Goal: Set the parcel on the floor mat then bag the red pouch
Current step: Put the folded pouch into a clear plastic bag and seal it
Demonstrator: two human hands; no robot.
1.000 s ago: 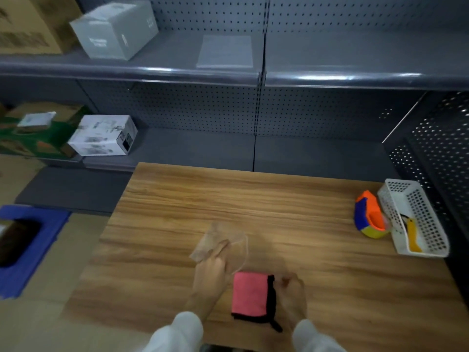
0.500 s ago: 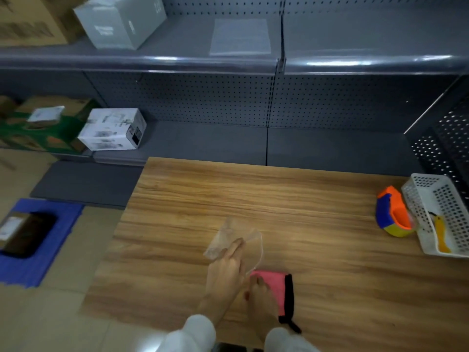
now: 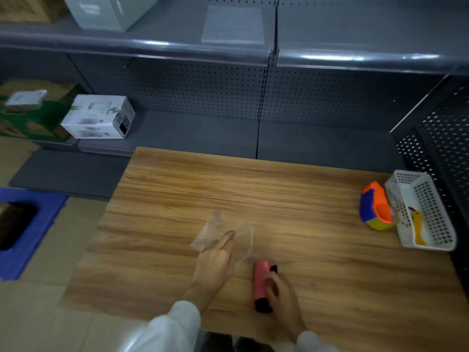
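The red pouch (image 3: 260, 282) with black trim stands on its edge on the wooden table (image 3: 317, 204), gripped by my right hand (image 3: 281, 298). Just left of it, my left hand (image 3: 215, 262) lies flat with its fingers on a clear plastic bag (image 3: 220, 229) that rests on the table. The dark parcel (image 3: 15, 224) lies on the blue floor mat (image 3: 30, 245) at the far left, partly cut off by the frame edge.
A white perforated basket (image 3: 431, 199) and an orange-blue tape dispenser (image 3: 375, 209) sit at the table's right end. Grey shelving (image 3: 203, 133) behind holds a white box (image 3: 99, 118), green cartons (image 3: 28, 115) and a flat sheet (image 3: 232, 25).
My right hand has taken hold of the red pouch and tipped it from lying flat up onto its edge. My left hand stays on the clear bag.
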